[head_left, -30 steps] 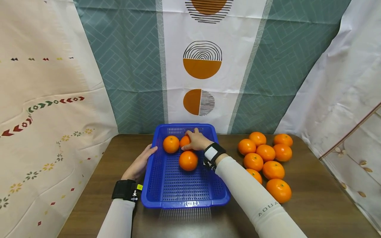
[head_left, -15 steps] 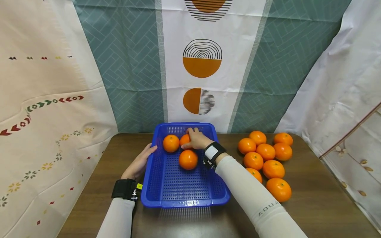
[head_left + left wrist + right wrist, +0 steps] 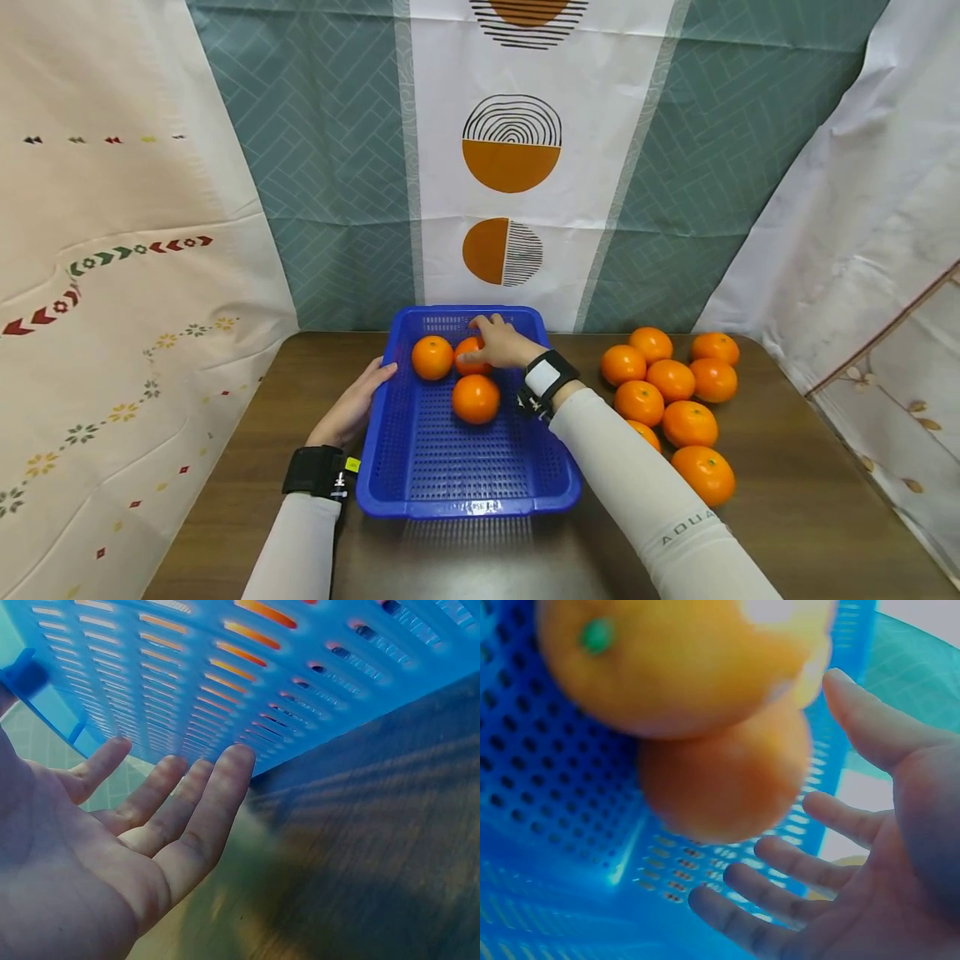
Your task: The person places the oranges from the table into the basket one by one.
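A blue perforated plastic basket (image 3: 480,507) stands on the table, holding three oranges. My left hand (image 3: 352,408) is at the basket's left rim. In the left wrist view its loosely extended fingers (image 3: 214,802) rest against the outer wall. Inside the basket at the back, my right hand (image 3: 504,343) is spread beside the rear orange (image 3: 467,357), partly covering it. The right wrist view shows a gap between its fingers (image 3: 731,919) and that orange (image 3: 727,780). A second orange (image 3: 432,358) sits to the left, and a nearer orange (image 3: 476,399) sits in front.
Several oranges (image 3: 672,381) lie grouped on the brown wooden table (image 3: 810,500) right of the basket, beyond the right forearm. A patterned cloth (image 3: 337,167) hangs behind the table's back edge.
My right hand has let go of the rear orange; its fingers have spread and it has shifted slightly right. The left hand and basket hold their place.
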Tool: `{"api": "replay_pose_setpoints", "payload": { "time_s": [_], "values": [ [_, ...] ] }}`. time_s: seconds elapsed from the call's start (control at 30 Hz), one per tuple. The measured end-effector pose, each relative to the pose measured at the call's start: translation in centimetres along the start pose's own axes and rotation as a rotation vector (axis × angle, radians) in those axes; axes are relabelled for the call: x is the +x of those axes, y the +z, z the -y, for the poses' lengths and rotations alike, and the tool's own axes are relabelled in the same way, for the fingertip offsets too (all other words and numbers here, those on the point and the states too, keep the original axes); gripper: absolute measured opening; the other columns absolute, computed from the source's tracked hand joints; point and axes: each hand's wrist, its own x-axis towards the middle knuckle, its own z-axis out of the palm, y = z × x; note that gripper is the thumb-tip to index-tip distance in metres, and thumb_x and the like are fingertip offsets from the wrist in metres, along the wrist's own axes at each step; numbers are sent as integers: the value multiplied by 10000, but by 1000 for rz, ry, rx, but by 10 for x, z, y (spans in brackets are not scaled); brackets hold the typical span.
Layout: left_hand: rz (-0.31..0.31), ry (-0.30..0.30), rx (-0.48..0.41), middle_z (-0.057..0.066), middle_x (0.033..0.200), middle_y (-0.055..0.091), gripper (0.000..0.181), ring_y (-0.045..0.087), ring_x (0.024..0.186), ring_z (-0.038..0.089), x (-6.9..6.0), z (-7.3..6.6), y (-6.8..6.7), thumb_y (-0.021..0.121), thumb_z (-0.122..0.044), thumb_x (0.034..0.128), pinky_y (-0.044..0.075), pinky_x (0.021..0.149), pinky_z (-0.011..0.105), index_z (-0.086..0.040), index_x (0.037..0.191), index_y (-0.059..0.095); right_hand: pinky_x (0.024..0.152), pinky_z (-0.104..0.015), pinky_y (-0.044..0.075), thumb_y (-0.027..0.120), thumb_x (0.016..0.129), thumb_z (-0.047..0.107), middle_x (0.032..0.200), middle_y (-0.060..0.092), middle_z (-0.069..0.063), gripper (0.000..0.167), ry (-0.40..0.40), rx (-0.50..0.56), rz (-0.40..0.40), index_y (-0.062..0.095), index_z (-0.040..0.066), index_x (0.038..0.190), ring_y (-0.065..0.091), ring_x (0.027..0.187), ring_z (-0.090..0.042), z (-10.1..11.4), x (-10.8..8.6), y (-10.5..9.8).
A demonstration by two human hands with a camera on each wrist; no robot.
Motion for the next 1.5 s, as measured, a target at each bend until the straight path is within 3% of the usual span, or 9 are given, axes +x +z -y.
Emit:
{"api": "replay_pose_setpoints", "payload": {
  "time_s": [0.33,0.57,0.73,1.0,1.33,1.5],
  "values": [
    [16,-3,-6,317,1460,446,593,668,1086,279,1,2,-3,402,-439,1132,592,876,391,-177,1608,165,1150,-573,369,713,989,443,1534,374,-256,694,-32,14,-15,455,74,1516,379,1431,-472,4,-5,-8],
    [19,5,-3,311,1446,463,616,678,1069,264,1,2,-1,408,-449,1128,595,866,389,-170,1615,154,1121,-542,411,698,1003,424,1528,376,-256,682,-111,94,-97,444,63,1523,429,1409,-412,0,-17,-22],
    [10,-5,-7,319,1467,437,610,666,1090,267,0,1,0,401,-441,1130,589,877,391,-169,1616,152,1120,-501,418,692,1019,369,1484,451,-201,618,-180,214,-185,458,86,1516,462,1376,-331,-1,-34,-36],
    [11,-4,3,308,1453,452,621,669,1092,267,2,1,-2,404,-447,1128,590,879,398,-146,1611,156,1076,-507,462,662,1043,226,1370,533,-178,487,-304,391,-340,503,54,1469,528,1277,-351,-8,-66,-59],
    [26,-12,-3,291,1441,476,620,677,1098,271,1,0,-1,391,-435,1135,591,879,397,-149,1622,138,1028,-504,502,655,1047,244,1287,641,-148,401,-264,379,-457,587,66,1399,601,1216,-315,-34,-107,-70],
    [26,-5,-24,254,1406,521,592,683,1083,267,1,-1,-1,388,-419,1138,595,861,395,-158,1615,155,1009,-503,520,631,1061,201,1263,656,-143,335,-276,346,-430,615,65,1366,626,1181,-309,-47,-127,-71]
  ]
}}
